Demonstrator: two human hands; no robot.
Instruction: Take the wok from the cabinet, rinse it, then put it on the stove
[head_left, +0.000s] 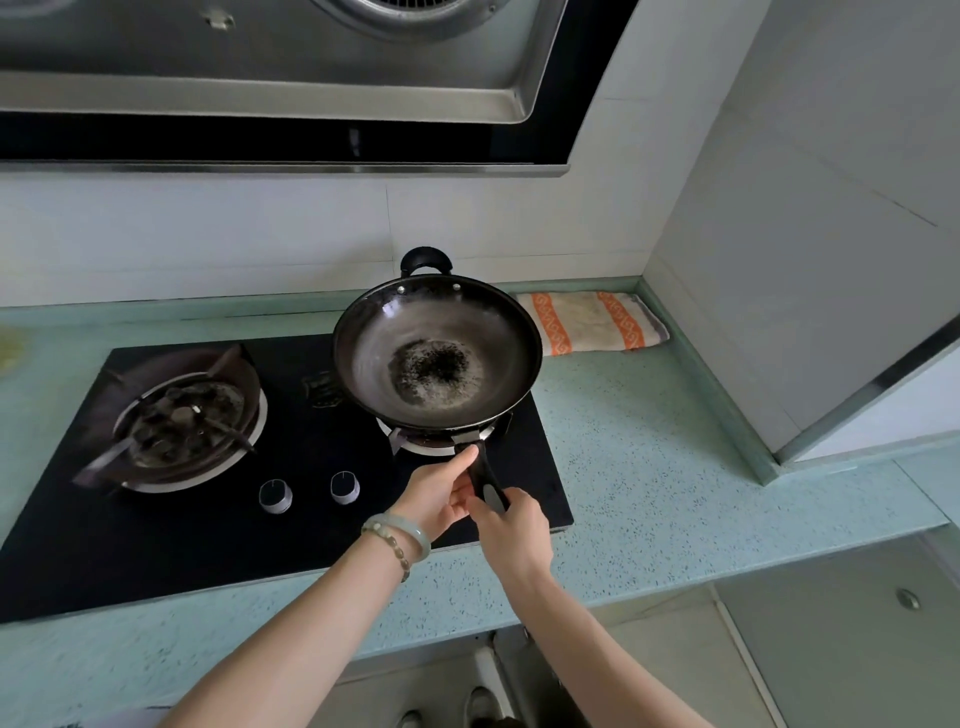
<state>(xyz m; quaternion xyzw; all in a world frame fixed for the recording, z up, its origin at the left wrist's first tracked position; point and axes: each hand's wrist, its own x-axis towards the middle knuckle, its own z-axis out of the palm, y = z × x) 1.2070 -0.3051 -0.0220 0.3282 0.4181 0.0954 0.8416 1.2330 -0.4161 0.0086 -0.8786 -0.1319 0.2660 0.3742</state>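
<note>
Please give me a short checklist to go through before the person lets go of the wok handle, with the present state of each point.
1. Wok over the right burner: ok.
2. Wok fully settled on it: cannot tell, underside hidden.
3. Left hand and right hand grip the handle: ok.
4. Towel on the counter, off the stove: ok.
5. Knobs turned off: cannot tell.

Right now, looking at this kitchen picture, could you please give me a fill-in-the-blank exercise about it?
1. The wok is on the ____ side of the stove.
2. The left hand and the right hand both grip its long ____.
3. The folded towel by the wall has ____ stripes.
4. The stove has ____ knobs.
Missing words: right, handle, orange, two.
</note>
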